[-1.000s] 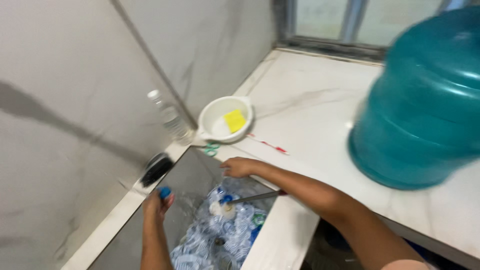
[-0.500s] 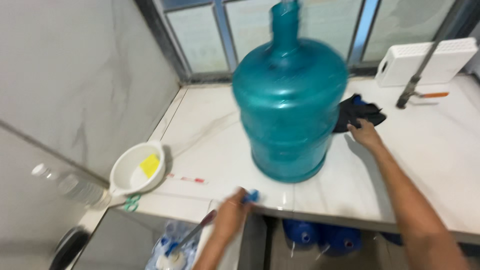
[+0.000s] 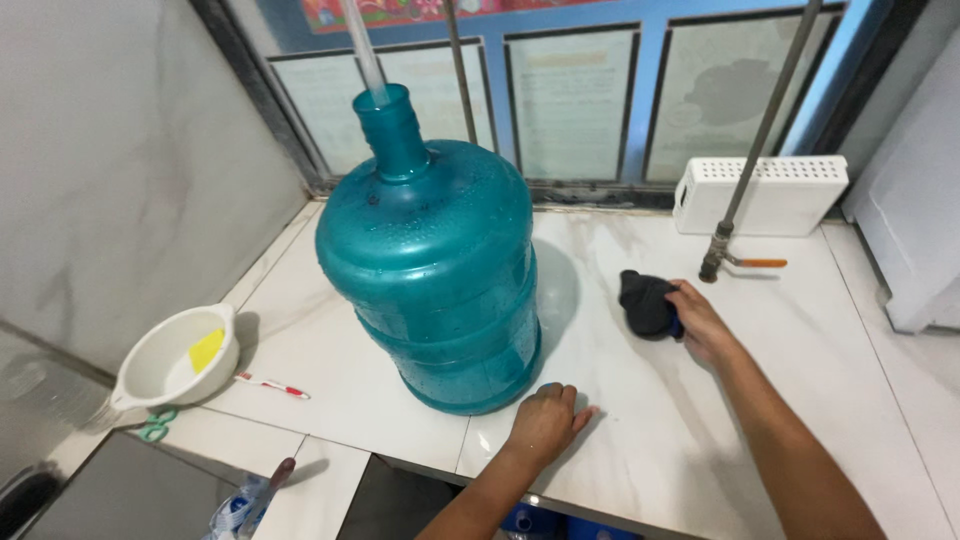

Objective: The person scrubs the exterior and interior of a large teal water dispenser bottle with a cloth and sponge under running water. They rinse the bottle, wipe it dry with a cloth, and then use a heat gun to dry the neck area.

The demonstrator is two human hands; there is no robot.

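Bare counter (image 3: pixel 640 420) lies between both hands; big teal jug (image 3: pixel 432 270) blocks the left

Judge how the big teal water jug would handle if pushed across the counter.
The jug is beaded with droplets, so probably slippery to grip. Its broad base sits flat on the counter, so it would likely slide rather than tip. A tube enters its neck; if filled, it's heavy.

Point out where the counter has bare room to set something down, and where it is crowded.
Bare marble lies between the teal water jug and the right hand gripping a dark cloth, and right of that forearm. Another patch lies between jug and white bowl, crossed only by a pen. The back right is crowded: white perforated box, pipe valve.
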